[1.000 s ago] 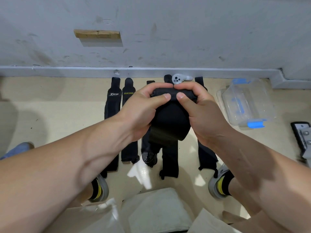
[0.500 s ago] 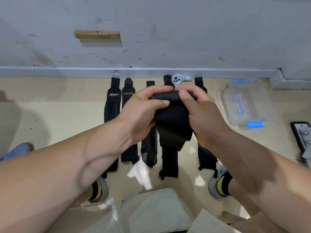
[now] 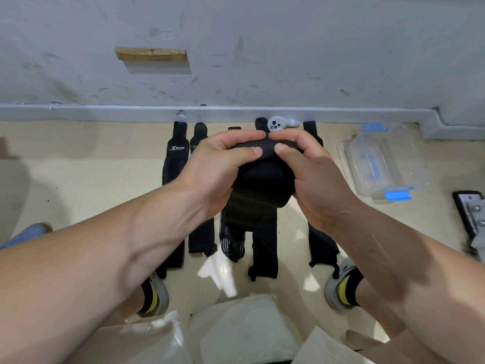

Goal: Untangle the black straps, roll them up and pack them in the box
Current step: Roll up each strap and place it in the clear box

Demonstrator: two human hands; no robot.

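Observation:
My left hand (image 3: 217, 166) and my right hand (image 3: 312, 174) both grip one black strap (image 3: 262, 185), held in the air above the floor. Its top is rolled under my thumbs and fingers, and a short tail hangs below the roll. Several more black straps lie flat in a row on the beige floor beneath, among them one marked XTEP (image 3: 174, 164) at the left and a plain one (image 3: 321, 243) at the right. A clear plastic box (image 3: 380, 161) with blue clips stands on the floor to the right, apart from my hands.
A white controller (image 3: 278, 124) lies by the grey skirting board behind the straps. A black device with a metal bracket (image 3: 469, 214) is at the right edge. My shoes (image 3: 341, 287) flank the straps, and a white cushion (image 3: 244, 329) sits near me.
The hanging tail of the held strap has grown shorter as the roll at the top thickened. My thumbs have shifted over the roll. The straps on the floor have not moved.

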